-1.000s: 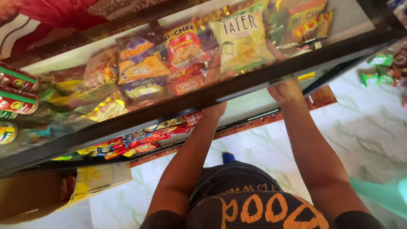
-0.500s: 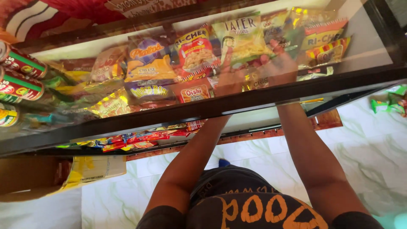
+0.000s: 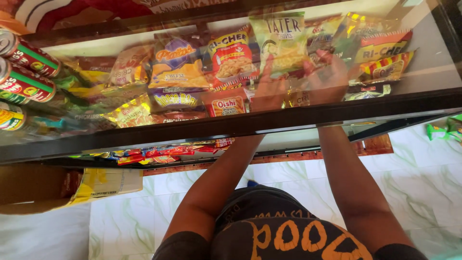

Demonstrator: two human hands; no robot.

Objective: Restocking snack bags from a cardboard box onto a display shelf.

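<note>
Currently both hands reach inside the glass display case: left hand (image 3: pixel 267 91) and right hand (image 3: pixel 329 72) pinch the pale-green chip bag (image 3: pixel 281 43) between neighbouring packets. Risk: tugging could topple adjacent snack bags (image 3: pixel 231 60); reflections obscure grip.

hands (image 3: pixel 298 79) deeper among snack packets (image 3: pixel 281 43)

It was a small shop. A glass display case (image 3: pixel 298 118) held rows of bright snack packets (image 3: pixel 231 58), and cans (image 3: pixel 29 72) were stacked at one side. A cardboard box (image 3: pixel 43 188) sat on the marbled tile floor (image 3: pixel 423 183).
</note>
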